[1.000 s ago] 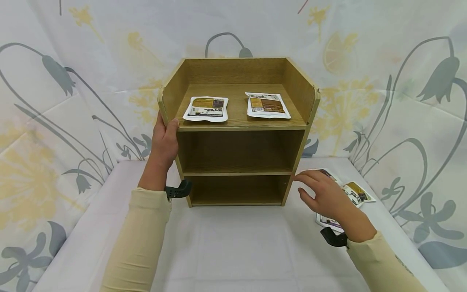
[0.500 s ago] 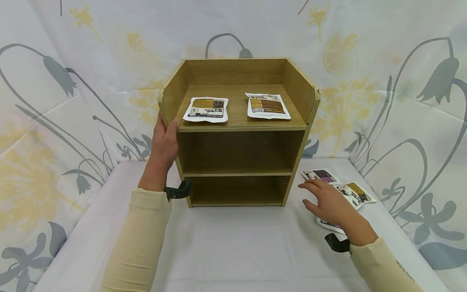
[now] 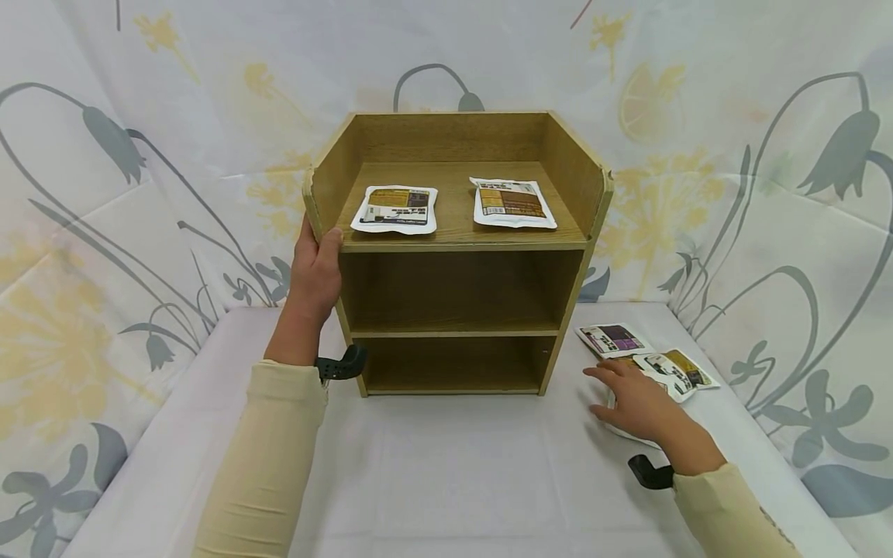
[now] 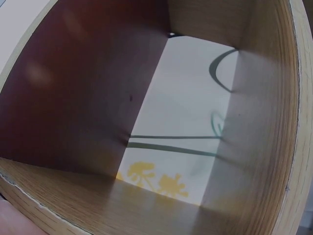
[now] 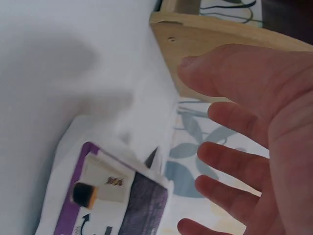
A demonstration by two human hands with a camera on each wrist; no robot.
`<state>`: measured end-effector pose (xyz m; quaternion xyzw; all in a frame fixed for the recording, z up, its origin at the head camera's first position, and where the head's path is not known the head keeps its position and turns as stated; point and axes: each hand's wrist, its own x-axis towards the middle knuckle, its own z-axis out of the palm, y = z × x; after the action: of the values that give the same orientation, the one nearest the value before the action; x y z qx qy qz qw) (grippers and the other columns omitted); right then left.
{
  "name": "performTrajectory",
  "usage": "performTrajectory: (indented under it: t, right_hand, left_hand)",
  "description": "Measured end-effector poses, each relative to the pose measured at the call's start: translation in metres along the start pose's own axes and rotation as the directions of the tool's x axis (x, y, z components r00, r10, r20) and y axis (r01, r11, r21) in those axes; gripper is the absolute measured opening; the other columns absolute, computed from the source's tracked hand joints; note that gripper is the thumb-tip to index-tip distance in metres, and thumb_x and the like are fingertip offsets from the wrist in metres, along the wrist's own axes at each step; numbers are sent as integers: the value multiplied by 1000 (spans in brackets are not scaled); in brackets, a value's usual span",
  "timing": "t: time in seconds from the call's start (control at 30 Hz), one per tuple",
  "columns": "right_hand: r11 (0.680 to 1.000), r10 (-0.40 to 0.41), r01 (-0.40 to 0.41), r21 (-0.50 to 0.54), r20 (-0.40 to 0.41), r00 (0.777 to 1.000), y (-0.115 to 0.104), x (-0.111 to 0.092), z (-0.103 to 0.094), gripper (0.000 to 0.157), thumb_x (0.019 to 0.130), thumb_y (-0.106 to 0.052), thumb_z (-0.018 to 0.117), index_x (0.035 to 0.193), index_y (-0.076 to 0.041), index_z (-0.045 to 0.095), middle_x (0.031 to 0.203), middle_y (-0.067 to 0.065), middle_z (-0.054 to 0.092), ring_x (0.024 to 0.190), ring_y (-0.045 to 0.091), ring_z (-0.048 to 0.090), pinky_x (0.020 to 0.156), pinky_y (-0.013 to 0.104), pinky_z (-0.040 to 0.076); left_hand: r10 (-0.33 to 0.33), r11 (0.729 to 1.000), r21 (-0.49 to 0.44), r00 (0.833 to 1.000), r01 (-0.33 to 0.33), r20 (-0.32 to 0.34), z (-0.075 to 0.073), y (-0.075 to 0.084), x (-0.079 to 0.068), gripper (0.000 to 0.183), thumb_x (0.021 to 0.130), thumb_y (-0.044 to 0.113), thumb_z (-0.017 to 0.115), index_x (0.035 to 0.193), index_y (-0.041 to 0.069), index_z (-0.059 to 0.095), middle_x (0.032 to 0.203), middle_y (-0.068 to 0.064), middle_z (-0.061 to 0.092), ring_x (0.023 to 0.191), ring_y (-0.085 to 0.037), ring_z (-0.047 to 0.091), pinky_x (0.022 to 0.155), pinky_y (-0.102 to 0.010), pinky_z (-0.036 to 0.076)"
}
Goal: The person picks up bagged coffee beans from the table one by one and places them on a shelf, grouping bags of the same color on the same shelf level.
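Observation:
A light-wood shelf unit point(image 3: 460, 246) with three levels stands upright in the middle of the head view. My left hand point(image 3: 315, 271) grips its left side panel, thumb at the front edge by the top board; most of its fingers are hidden behind the panel. Two white-edged pouches, a left one point(image 3: 395, 209) and a right one point(image 3: 514, 204), lie flat on the top level. At the right, my right hand point(image 3: 638, 403) hovers with spread fingers over several more pouches, among them a purple-labelled pouch point(image 3: 615, 339) and a yellow-and-white one point(image 3: 673, 370). In the right wrist view nothing lies in its palm.
White cloth point(image 3: 460, 473) covers the table. Floral fabric point(image 3: 209, 116) hangs behind and along both sides. The shelf's right side panel point(image 3: 579, 287) stands between the loose pouches and the lower levels.
My right hand has moved away from the shelf's right side, rightward and down over the loose pouches, uncovering the purple-labelled one. The left hand and the shelf have stayed put.

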<state>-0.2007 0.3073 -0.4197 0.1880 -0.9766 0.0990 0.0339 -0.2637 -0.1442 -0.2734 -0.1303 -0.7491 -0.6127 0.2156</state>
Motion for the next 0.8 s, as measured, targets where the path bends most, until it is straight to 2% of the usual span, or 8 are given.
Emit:
performTrajectory:
  t: [0.4, 0.8]
  right_hand:
    - [995, 101, -98, -29, 104, 989, 13, -7, 12, 66, 76, -33, 78, 133, -8, 57, 134, 25, 53, 120, 48, 49, 93, 65, 41]
    - [992, 119, -117, -50, 41, 992, 18, -12, 13, 71, 70, -30, 83, 132, -6, 57, 136, 30, 48, 121, 53, 45, 85, 65, 43]
  left_hand:
    - [-22, 1000, 21, 1000, 22, 6, 0, -2, 1, 51, 102, 27, 34, 152, 22, 23, 146, -10, 39, 136, -23, 36, 115, -47, 26]
    - [-4, 1000, 31, 1000, 4, -6, -1, -1, 1, 51, 102, 28, 35, 151, 19, 25, 145, -11, 41, 135, -21, 36, 115, -44, 25]
